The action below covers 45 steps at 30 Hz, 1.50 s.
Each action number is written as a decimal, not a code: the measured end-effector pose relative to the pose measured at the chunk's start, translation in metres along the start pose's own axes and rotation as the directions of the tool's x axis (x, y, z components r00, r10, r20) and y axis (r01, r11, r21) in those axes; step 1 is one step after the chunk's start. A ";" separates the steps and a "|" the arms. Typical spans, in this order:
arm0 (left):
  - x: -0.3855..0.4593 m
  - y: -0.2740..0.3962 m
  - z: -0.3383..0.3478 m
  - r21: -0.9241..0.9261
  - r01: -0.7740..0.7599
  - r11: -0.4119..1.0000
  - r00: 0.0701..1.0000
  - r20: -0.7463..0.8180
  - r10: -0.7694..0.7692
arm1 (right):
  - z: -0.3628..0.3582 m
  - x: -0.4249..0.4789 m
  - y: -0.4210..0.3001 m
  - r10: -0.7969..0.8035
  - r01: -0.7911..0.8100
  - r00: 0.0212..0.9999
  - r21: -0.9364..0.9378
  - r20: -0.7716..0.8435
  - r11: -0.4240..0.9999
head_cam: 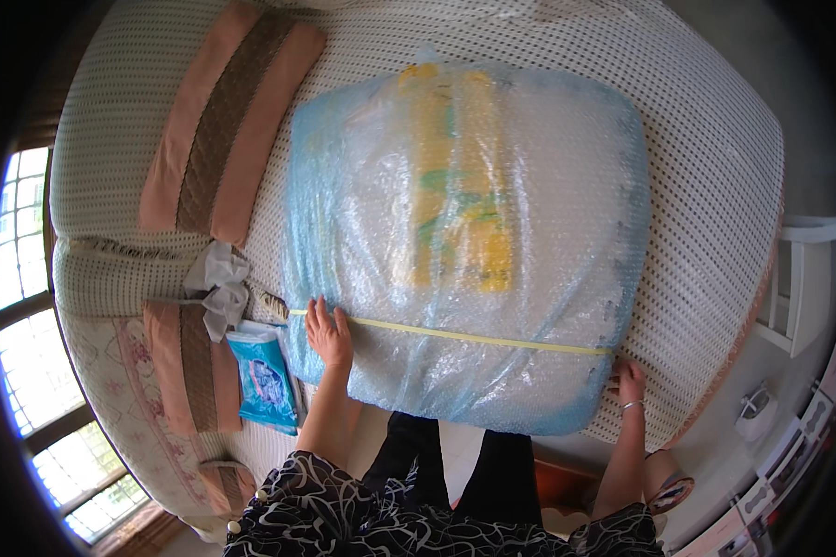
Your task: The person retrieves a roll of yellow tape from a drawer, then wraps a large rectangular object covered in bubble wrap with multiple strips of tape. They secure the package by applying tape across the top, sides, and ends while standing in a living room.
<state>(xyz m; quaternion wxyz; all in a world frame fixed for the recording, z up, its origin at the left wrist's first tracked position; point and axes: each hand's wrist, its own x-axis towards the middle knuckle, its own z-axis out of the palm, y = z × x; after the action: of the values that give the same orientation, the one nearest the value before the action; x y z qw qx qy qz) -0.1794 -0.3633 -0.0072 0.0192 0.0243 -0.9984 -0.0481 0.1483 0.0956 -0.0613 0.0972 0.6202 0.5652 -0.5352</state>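
Note:
A large flat package in bluish clear bubble wrap (460, 376) lies across the sofa in front of me. A yellow and green panel (460, 209) shows through the wrap. One narrow yellow strip (474, 338) crosses the package near its front edge. My left hand (330, 339) rests on the strip near its left end, fingers spread. Beside the package's right edge, below the strip's right end, is my right hand (628, 381) with bent fingers. Whether it grips the strip or the wrap there is hidden.
A pink and brown cushion (233, 125) lies left of the package; another cushion (191, 369) is nearer. Crumpled white tissue (219, 285) and a blue plastic pack (265, 383) lie close to my left arm. A white stand (798, 285) is at the right, beyond the sofa cover (710, 209).

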 end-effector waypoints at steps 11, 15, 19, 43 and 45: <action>0.045 -0.106 -0.017 -0.372 0.378 0.848 0.913 0.301 -0.276 | -0.007 -0.079 -0.092 -0.072 0.097 0.990 0.214 -0.121 0.972; 0.062 -0.106 -0.018 -0.517 0.444 0.732 0.840 0.525 -0.140 | 0.039 -0.129 -0.121 -0.104 0.101 0.995 0.242 -0.002 0.965; 0.081 -0.128 -0.024 -0.431 0.613 0.662 0.628 0.775 -0.076 | 0.103 -0.164 -0.140 -0.083 0.039 0.982 0.244 0.170 0.969; 0.119 -0.134 -0.006 -0.314 0.905 0.288 0.230 0.930 0.288 | 0.244 -0.215 -0.201 -0.146 0.080 0.792 0.137 0.593 0.987; 0.115 -0.143 0.006 -0.308 0.905 0.292 0.219 0.928 0.301 | 0.247 -0.218 -0.204 -0.130 0.060 0.766 0.132 0.629 0.989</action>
<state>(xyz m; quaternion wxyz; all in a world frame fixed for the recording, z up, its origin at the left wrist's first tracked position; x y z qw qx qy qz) -0.2880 -0.5107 -0.0230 -0.5541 0.2408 -0.5484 -0.5782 -0.1066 -0.1439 0.1057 0.2230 0.3774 0.5010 -0.7462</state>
